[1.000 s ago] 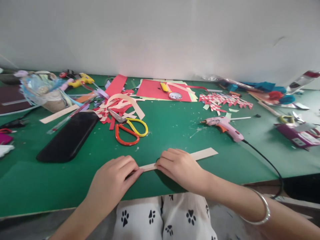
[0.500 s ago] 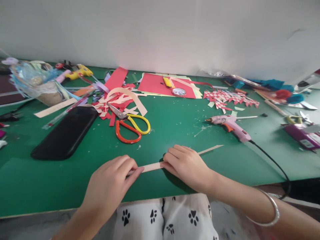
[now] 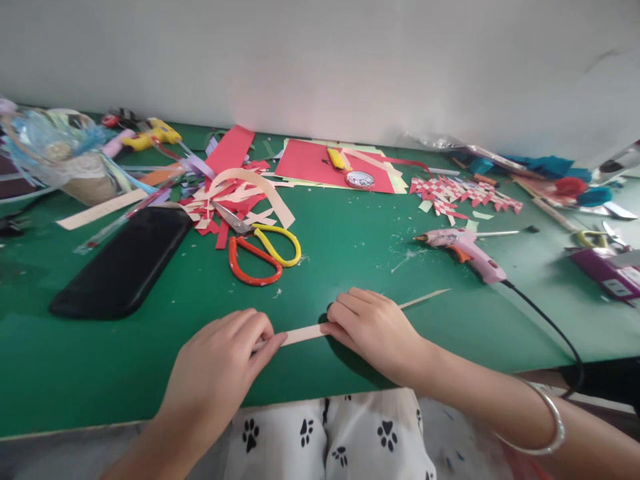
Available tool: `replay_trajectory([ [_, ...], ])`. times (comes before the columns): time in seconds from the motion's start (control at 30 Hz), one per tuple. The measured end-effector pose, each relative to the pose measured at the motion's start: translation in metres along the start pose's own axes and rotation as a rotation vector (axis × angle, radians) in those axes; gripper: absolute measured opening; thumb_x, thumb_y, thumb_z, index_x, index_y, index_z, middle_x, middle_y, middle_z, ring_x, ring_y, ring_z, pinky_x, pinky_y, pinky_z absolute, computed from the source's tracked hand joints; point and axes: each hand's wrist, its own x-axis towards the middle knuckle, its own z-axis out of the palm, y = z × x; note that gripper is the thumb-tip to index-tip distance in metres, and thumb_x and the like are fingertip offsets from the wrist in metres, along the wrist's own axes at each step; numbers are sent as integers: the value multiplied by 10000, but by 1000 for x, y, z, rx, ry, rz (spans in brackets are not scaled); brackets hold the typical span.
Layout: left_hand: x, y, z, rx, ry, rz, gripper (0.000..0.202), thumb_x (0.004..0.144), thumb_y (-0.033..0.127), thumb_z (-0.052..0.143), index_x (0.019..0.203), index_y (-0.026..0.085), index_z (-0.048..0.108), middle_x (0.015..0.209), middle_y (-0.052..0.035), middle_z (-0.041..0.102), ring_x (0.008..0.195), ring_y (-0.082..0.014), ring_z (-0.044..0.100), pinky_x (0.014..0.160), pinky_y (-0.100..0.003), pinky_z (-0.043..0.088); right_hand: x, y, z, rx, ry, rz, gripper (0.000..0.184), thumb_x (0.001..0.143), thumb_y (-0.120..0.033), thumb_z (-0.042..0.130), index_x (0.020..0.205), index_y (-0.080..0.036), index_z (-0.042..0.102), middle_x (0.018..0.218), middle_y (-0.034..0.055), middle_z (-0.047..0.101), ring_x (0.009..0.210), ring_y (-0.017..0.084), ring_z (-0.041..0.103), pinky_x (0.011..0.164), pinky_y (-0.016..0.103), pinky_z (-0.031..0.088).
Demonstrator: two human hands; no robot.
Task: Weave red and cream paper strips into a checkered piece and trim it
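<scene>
A long beige paper strip point(image 3: 305, 333) lies near the front edge of the green table point(image 3: 350, 267). My left hand point(image 3: 220, 363) pinches its left end, fingers closed on it. My right hand point(image 3: 373, 328) presses and grips the strip further right, fingers curled over it. Beyond my right hand the strip's right end point(image 3: 425, 297) shows only as a thin edge, turned up or folded. A silver bangle point(image 3: 547, 420) is on my right wrist.
Scissors with orange and yellow handles point(image 3: 260, 250) lie behind the hands beside a heap of red and beige paper strips point(image 3: 235, 200). A black case point(image 3: 123, 263) sits left. A pink glue gun point(image 3: 465, 247) with a black cord lies right. Red paper sheets point(image 3: 320, 173) and woven pieces point(image 3: 460, 197) are farther back.
The strip's right part went from lying flat and wide to showing as a thin edge. Both hands stayed on the strip; the view drifted slightly.
</scene>
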Motion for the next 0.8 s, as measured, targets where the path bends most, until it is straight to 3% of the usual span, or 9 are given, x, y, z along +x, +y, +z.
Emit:
replay_trajectory([
  [0.23,-7,-12,-5,-30,-70,-102,387,866,446,378,582,205,479,522,34,489,467,-112,442,456,-218,268,1,1,1,-2,-17,14,238,878,-297,500,682,-170,544,633,2,537,605,131,426,542,263,243],
  [0.53,-24,-29,-13,-95,-104,-190,353,858,492,380,696,234,558,578,33,531,510,-113,509,462,-202,342,1,0,-1,4,-65,20,235,885,-301,486,695,-172,535,647,2,540,621,129,440,555,264,260],
  [0.67,-24,-31,-16,-83,-45,-98,287,885,413,374,810,238,589,698,13,588,573,-124,558,506,-220,391,2,1,-1,9,-78,16,221,877,-295,500,697,-173,537,657,-1,547,625,129,447,557,267,261],
  [0.8,-19,-15,-12,39,85,156,272,891,249,366,1023,222,602,1007,-52,626,845,-193,595,711,-303,432,3,1,-2,15,-92,12,210,877,-289,504,707,-171,540,667,-2,555,632,129,448,554,267,247],
])
